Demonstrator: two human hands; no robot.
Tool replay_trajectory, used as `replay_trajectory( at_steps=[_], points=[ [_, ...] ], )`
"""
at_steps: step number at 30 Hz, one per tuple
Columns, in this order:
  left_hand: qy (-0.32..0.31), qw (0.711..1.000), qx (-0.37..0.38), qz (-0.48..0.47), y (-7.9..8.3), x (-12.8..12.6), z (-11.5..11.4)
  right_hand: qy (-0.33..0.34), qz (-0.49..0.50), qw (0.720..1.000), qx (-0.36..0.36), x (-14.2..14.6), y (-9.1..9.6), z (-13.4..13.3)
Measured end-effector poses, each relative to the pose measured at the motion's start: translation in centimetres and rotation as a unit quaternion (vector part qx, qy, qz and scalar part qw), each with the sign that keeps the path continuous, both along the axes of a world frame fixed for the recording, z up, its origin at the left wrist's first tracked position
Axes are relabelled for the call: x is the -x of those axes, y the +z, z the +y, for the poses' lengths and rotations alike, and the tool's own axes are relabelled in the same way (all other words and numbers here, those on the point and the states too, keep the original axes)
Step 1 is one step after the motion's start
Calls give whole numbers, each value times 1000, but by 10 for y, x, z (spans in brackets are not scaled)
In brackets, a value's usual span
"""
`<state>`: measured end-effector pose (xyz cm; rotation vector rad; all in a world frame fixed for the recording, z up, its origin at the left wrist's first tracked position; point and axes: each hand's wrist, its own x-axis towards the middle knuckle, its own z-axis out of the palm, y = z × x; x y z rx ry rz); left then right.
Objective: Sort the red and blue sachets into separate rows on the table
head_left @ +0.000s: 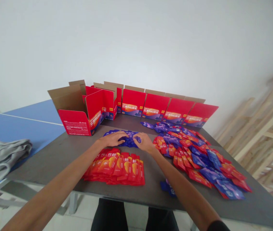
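A row of purple sachets point(129, 141) lies across the middle of the dark table. My left hand point(114, 138) rests on the row from the left, fingers curved over the sachets and thumb bent toward me. At the row's right end, my right hand point(144, 141) curls its fingers round the sachets; its fingertips are partly hidden. Nearer to me, below both hands, red sachets point(117, 166) lie fanned in overlapping layers, with their printed faces up.
Open red cartons point(133, 99) line the back, and more stand at the back left point(76, 122). Mixed red and purple sachets point(194, 150) are heaped at right. A few purple sachets point(167, 187) lie under my right forearm. Grey cloth point(6, 155) is on the blue table point(37, 112).
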<state>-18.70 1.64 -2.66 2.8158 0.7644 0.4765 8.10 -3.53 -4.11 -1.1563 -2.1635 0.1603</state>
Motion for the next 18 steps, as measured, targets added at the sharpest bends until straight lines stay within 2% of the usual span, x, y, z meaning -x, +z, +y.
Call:
replay_trajectory(
  at_steps=[5,8,11,18],
  points=[
    [-3,1000,2,-14,-1,1,0,11,31,999,40,16,8,20],
    [-6,1000,5,-20,2,1,-1,20,14,998,65,23,12,24],
    [-8,999,12,-29,6,2,-4,19,-31,996,85,27,16,21],
    [-14,998,40,-57,14,5,-11,-47,-182,980,72,40,36,9]
  ],
)
